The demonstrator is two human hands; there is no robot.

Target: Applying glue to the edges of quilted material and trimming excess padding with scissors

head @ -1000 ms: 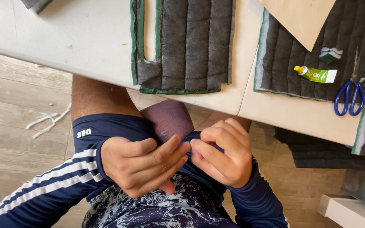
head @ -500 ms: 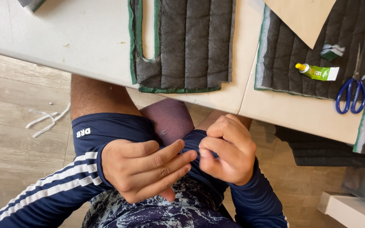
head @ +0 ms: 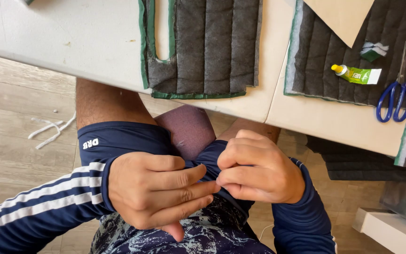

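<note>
Navy fabric (head: 203, 162) pinched by hands, white table (head: 71, 42), wooden floor (head: 10, 122)

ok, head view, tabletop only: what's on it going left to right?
Dark grey quilted fabric panel with green edging → tan sheet of card → small yellow-capped green glue tube → blue-handled scissors. All on the white table.

My left hand (head: 153, 193) and right hand (head: 259, 167) bare, no rings. Long navy sleeves (head: 48, 197), white stripes down left arm, small white lettering near shoulder. Navy shorts (head: 203, 237), pale marbled print.
</note>
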